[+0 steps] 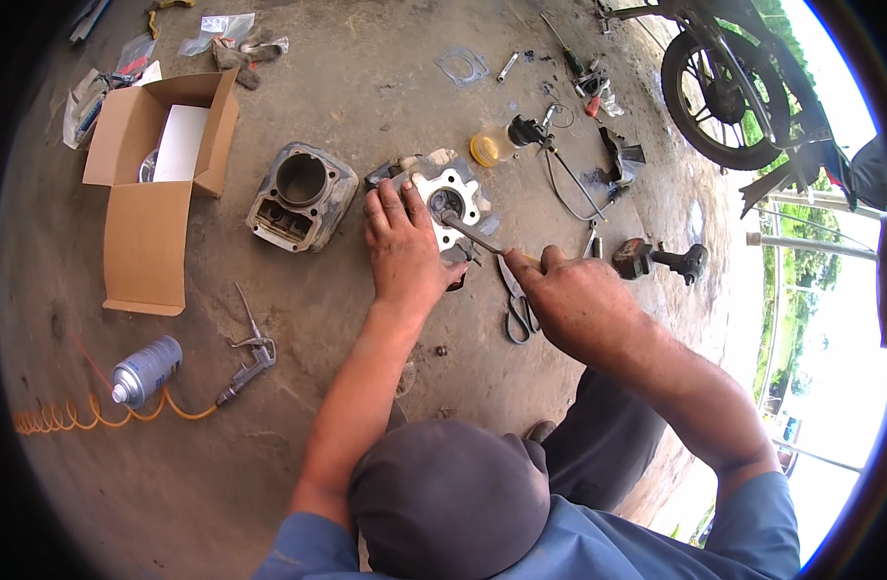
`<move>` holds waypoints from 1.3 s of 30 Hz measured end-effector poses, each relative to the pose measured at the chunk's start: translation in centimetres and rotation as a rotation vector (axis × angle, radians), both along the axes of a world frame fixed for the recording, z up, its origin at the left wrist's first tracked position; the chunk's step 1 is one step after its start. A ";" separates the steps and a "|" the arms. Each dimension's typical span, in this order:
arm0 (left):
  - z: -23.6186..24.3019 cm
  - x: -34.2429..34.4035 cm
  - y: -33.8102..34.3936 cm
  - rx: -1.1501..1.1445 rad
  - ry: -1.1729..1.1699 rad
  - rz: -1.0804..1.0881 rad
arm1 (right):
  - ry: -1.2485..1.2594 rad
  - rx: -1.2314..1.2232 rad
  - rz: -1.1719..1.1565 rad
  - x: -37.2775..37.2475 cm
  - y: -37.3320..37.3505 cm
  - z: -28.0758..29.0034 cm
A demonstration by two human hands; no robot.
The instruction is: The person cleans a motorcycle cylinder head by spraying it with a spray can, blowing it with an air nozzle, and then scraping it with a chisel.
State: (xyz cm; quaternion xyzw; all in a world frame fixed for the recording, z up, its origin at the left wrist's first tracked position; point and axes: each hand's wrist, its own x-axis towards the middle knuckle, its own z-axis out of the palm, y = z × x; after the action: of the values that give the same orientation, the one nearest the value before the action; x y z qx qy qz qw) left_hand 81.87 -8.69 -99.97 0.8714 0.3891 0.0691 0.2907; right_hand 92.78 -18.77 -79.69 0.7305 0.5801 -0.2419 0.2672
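Observation:
My left hand (405,253) grips the near left side of a metal engine head (464,191), its fingers over the pale flanged face and its thumb low on the right. My right hand (569,295) is closed on the handle of a long tool (477,235), whose shaft slants up-left into the round opening of that part. Just below the shaft, black-handled scissors (517,317) lie on the ground. An engine cylinder block (269,222) rests separately to the left. A jar of amber liquid (484,148) stands beyond the head.
An open cardboard box (144,251), spray can (148,370) and air gun (252,358) with coiled hose lie left. A cable assembly (564,169), hand tools (586,87), gasket (463,66) and power tool (661,259) lie around the far and right sides. A motorcycle (724,92) stands upper right.

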 end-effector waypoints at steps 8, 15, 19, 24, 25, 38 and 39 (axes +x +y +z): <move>0.5 0.0 -0.1 -0.016 0.015 0.005 | -0.038 0.074 0.007 0.1 -0.6 -0.2; 0.4 0.1 -0.3 0.008 0.013 -0.006 | -0.062 0.133 0.050 -0.7 -1.5 -2.1; 0.6 0.2 -0.3 -0.018 0.016 0.001 | -0.010 0.100 -0.004 -0.3 -1.6 -0.3; 1.0 0.3 -0.4 0.016 0.024 -0.009 | -0.032 0.207 0.029 0.0 -1.7 -1.7; 0.9 0.4 -0.3 0.001 0.034 -0.007 | -0.035 0.171 0.013 -0.1 -1.3 -1.9; 0.4 0.1 -0.3 0.011 0.004 0.001 | -0.021 0.059 -0.033 0.4 -0.4 -1.1; 0.3 0.1 -0.3 0.011 -0.016 0.001 | -0.004 0.044 -0.058 0.3 -0.3 -0.3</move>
State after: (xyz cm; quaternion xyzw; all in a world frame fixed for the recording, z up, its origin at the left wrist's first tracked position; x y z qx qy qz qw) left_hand 81.95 -8.98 -99.65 0.8723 0.3867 0.0783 0.2889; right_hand 93.12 -19.08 -80.00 0.7530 0.5634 -0.2354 0.2452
